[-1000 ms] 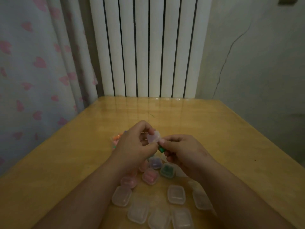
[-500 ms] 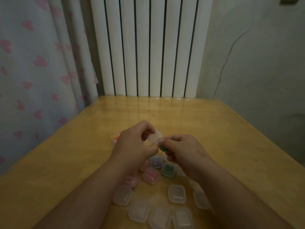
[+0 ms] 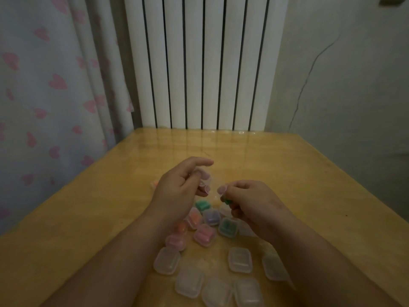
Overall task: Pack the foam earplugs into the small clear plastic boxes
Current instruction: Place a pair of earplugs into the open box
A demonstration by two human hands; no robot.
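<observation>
Green earplug [image 3: 226, 200] pinched in right hand [image 3: 250, 202]; left hand [image 3: 177, 192] holds clear box [image 3: 206, 183]

Boxes [image 3: 240, 259] on table [image 3: 309, 185] before radiator [image 3: 199, 63]

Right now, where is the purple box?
Head view: the purple box lies centrally, near the right hand, a pink box at its left, a green box at its right.

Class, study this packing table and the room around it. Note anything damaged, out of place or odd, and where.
A thin crack runs down the wall right of the radiator. On the table, what look like loose orange earplugs lie apart from the boxes, half hidden behind the left hand. Nothing else stands out.
</observation>
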